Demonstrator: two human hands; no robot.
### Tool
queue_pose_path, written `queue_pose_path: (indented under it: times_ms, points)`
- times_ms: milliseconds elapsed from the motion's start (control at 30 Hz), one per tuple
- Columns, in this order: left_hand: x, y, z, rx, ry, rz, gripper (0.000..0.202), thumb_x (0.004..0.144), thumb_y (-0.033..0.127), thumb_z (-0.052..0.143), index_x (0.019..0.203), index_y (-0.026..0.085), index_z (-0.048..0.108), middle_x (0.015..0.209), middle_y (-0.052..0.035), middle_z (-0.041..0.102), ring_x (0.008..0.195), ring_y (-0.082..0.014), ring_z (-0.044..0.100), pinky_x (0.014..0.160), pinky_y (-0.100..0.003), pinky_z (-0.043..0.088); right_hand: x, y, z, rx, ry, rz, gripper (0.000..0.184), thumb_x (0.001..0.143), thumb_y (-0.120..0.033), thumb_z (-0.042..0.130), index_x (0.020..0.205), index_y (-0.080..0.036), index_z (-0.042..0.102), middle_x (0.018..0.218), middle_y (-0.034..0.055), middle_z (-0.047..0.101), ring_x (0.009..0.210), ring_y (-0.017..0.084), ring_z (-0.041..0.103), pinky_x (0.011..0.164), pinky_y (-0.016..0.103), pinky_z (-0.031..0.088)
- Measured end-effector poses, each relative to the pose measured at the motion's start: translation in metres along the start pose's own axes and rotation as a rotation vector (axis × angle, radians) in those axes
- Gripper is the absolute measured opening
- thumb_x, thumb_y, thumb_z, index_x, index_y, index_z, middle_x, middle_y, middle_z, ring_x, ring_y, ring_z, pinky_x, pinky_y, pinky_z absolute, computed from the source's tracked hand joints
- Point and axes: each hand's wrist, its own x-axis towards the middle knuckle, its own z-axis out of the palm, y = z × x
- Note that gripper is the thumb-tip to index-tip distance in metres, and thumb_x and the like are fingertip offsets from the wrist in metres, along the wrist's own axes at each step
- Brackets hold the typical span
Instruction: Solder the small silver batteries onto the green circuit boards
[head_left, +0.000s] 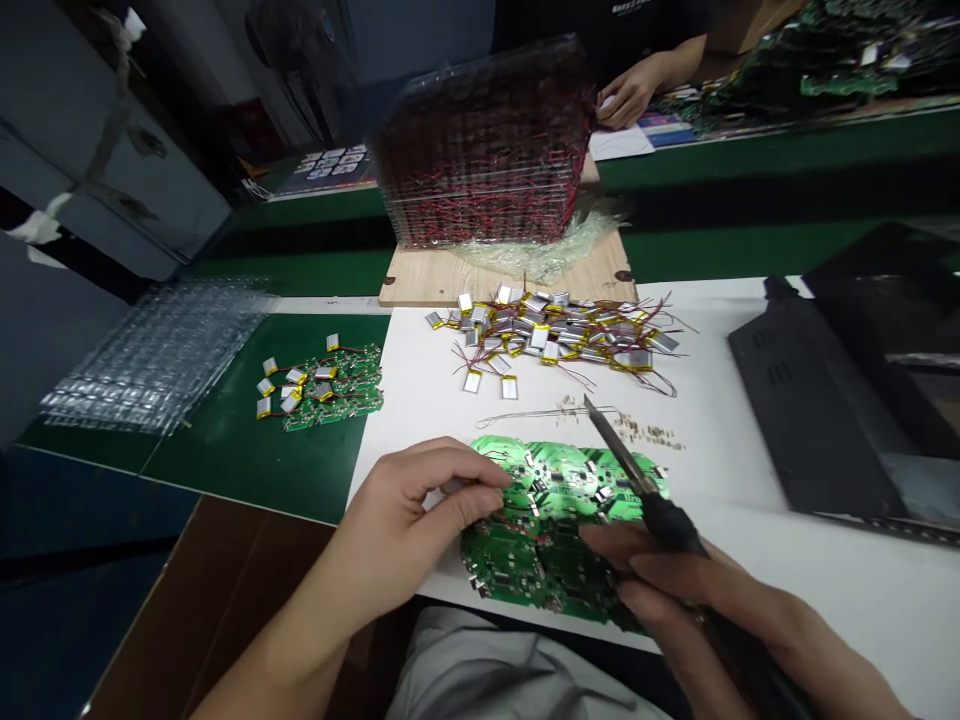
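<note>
White bench (840, 590) under green circuit boards (540, 530): right hand (675, 600) closes around a soldering iron (626, 470); left hand (420, 505) touches the boards, grip unclear.

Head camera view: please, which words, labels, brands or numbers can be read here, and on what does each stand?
No text can be read clearly.
Co-worker's black shirt: small pale print, too blurred to read.
Silver pouch batteries: any print too small.
Green circuit boards: any markings too small.
</note>
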Motion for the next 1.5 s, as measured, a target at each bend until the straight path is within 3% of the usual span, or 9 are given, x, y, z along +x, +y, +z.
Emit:
queue_pose_path:
  times_ms: [133,267,467,633,833,967,1167,1333,1500]
  points:
    - [-0.006,0.001,0.007,-0.031,-0.019,0.018,0.015,0.089,0.011,0.070,0.091,0.023,0.078,0.091,-0.0006,0.075,0.086,-0.0142,0.068,0.076,-0.024,0.053,0.011,-0.007,0.015,0.084,-0.067,0.024,0.022,0.089,-0.027,0.070,0.108,-0.024,0.058,0.097,0.0022,0.077,0.082,0.015,0.077,0.075,0.018,0.063]
    - [-0.011,0.002,0.008,-0.052,-0.011,0.030,0.014,0.086,0.010,0.072,0.087,0.022,0.079,0.086,-0.0016,0.075,0.083,-0.0146,0.068,0.075,-0.025,0.053,0.016,-0.017,0.020,0.098,-0.104,0.004,0.017,0.092,-0.017,0.063,0.104,-0.026,0.056,0.090,-0.0022,0.075,0.076,0.010,0.075,0.066,0.012,0.059]
    - [-0.013,0.001,0.006,-0.181,-0.071,-0.133,0.008,0.077,0.012,0.081,0.078,0.020,0.078,0.079,-0.0012,0.072,0.075,-0.0132,0.065,0.069,-0.024,0.050,0.018,-0.019,0.017,0.147,-0.057,-0.001,0.018,0.091,-0.015,0.063,0.102,-0.026,0.056,0.088,-0.0015,0.073,0.072,0.011,0.074,0.063,0.014,0.060]
    - [-0.013,0.002,0.010,-0.314,-0.121,-0.262,0.015,0.075,0.012,0.081,0.085,0.019,0.074,0.079,0.0001,0.068,0.075,-0.0129,0.063,0.070,-0.024,0.050,0.020,-0.018,0.020,0.298,-0.020,-0.007,0.024,0.088,-0.009,0.062,0.101,-0.028,0.055,0.086,-0.0016,0.072,0.069,0.012,0.073,0.056,0.015,0.058]
    - [-0.013,0.005,0.014,-0.242,-0.113,-0.169,0.014,0.076,0.007,0.076,0.083,0.019,0.075,0.085,-0.0019,0.070,0.083,-0.0150,0.065,0.075,-0.025,0.050,0.022,-0.013,0.018,0.358,-0.078,-0.032,0.025,0.088,-0.008,0.061,0.103,-0.027,0.057,0.091,-0.0029,0.072,0.073,0.009,0.074,0.067,0.011,0.059]
    - [-0.014,0.003,0.011,-0.275,-0.191,-0.231,0.011,0.085,0.012,0.072,0.084,0.020,0.080,0.089,-0.0038,0.077,0.084,-0.0166,0.069,0.077,-0.026,0.052,0.020,-0.005,0.016,0.326,-0.141,-0.053,0.026,0.087,-0.009,0.063,0.103,-0.028,0.056,0.091,-0.0050,0.072,0.072,0.008,0.073,0.068,0.009,0.058]
    - [-0.018,0.012,0.009,0.004,-0.288,-0.138,0.009,0.091,0.017,0.067,0.086,0.018,0.075,0.085,-0.0023,0.072,0.079,-0.0141,0.065,0.072,-0.024,0.049,0.018,-0.012,0.016,0.307,-0.113,-0.067,0.028,0.087,-0.007,0.063,0.105,-0.026,0.055,0.091,-0.0035,0.070,0.069,0.007,0.072,0.065,0.008,0.057]
    - [-0.024,0.012,0.010,0.235,-0.233,0.009,0.012,0.097,0.014,0.057,0.094,0.019,0.067,0.092,-0.0009,0.066,0.087,-0.0129,0.062,0.076,-0.023,0.047,0.016,-0.014,0.014,0.179,0.002,-0.001,0.023,0.089,-0.013,0.065,0.106,-0.024,0.055,0.098,0.0013,0.073,0.085,0.010,0.075,0.084,0.012,0.057]
    - [-0.027,0.005,0.013,0.294,-0.206,0.043,0.014,0.099,0.014,0.056,0.093,0.020,0.067,0.093,0.0005,0.069,0.090,-0.0127,0.064,0.079,-0.022,0.048,0.009,-0.016,0.019,0.098,-0.104,0.031,0.019,0.085,-0.012,0.068,0.093,-0.028,0.060,0.090,-0.0002,0.073,0.075,0.014,0.075,0.062,0.019,0.061]
